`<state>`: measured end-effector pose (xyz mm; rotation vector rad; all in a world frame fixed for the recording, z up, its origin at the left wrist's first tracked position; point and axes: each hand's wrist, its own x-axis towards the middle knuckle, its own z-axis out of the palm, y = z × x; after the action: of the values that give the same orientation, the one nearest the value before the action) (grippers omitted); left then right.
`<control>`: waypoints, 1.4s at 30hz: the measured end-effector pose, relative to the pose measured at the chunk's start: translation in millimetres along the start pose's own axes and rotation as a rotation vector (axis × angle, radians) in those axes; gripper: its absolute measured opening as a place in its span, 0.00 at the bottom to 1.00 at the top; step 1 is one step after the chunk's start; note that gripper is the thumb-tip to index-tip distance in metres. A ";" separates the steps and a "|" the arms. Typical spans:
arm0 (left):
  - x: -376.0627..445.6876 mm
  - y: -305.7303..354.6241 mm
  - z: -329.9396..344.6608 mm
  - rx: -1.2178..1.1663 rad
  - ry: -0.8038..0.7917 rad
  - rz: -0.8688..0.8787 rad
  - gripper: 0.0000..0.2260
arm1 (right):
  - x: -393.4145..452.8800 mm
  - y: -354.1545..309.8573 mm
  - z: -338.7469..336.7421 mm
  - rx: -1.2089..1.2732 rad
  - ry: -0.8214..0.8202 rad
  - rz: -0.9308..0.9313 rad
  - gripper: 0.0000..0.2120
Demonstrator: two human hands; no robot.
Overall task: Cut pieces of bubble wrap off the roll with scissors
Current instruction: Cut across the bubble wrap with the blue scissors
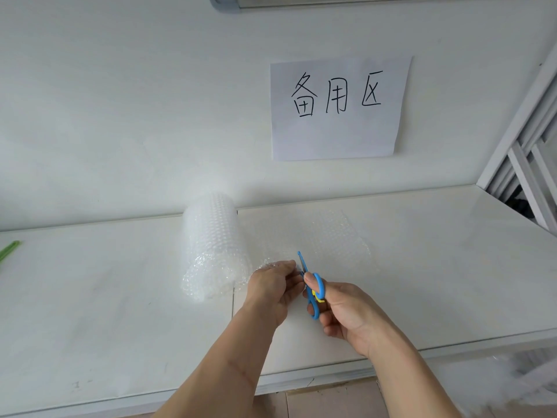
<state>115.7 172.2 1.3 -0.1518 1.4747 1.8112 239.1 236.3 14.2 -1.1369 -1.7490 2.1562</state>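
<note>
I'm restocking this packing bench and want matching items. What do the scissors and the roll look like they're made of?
Scissors: the handles look like glossy blue moulded plastic with a yellow insert; blue also runs up the blades, so the blade material is unclear.
Roll: clear, thin plastic film with rows of air bubbles, shiny and see-through where a sheet lies on the table.

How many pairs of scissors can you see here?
1. The blue scissors are in the person's right hand, blades at the bubble wrap's near edge, beside the left hand. A green thing at the far left is cut off; cannot tell.
</note>
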 end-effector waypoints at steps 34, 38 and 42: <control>-6.6 0.1 6.9 0.046 0.051 -0.009 0.03 | 6.4 2.1 3.4 0.026 -0.005 -0.039 0.20; -6.8 -1.1 5.8 0.044 0.039 0.000 0.04 | 9.9 2.6 2.7 0.021 0.017 -0.033 0.23; -7.1 -0.6 5.7 0.031 0.037 -0.005 0.03 | 11.4 6.3 0.4 0.021 0.011 -0.042 0.18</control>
<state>123.1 173.7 6.4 -0.1741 1.5260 1.7898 232.9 240.2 3.4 -1.0952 -1.7253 2.1350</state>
